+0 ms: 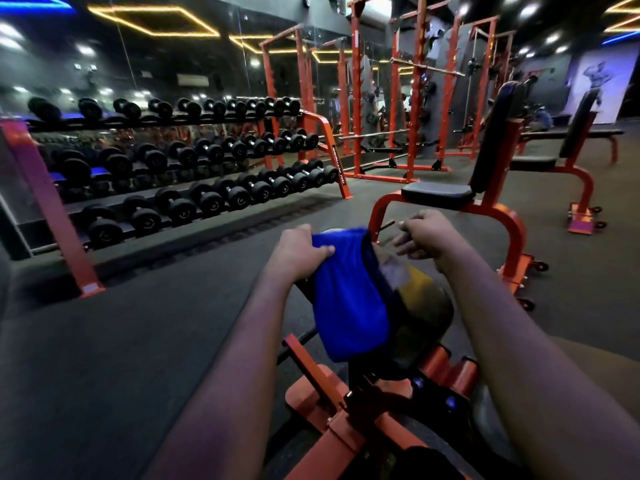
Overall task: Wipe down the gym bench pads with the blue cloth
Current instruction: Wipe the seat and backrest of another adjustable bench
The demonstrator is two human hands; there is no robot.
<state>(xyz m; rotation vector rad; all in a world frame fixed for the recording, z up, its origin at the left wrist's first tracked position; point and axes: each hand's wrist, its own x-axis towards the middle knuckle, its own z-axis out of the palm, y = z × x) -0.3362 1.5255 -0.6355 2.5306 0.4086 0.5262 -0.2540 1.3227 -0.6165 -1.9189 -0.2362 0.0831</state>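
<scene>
The blue cloth (349, 299) drapes over the left side of a dark bench pad (424, 317) just below me, on an orange frame. My left hand (299, 252) grips the cloth's upper edge, thumb on top of the fabric. My right hand (426, 233) hovers past the pad's far end with fingers loosely curled, holding nothing. The part of the pad under the cloth is hidden.
A second orange bench with black seat (437, 195) and upright back pad (495, 140) stands ahead. A three-tier dumbbell rack (194, 161) runs along the left. Orange power racks (408, 98) fill the back. More benches (575, 133) sit at right. Dark rubber floor (138, 323) lies between.
</scene>
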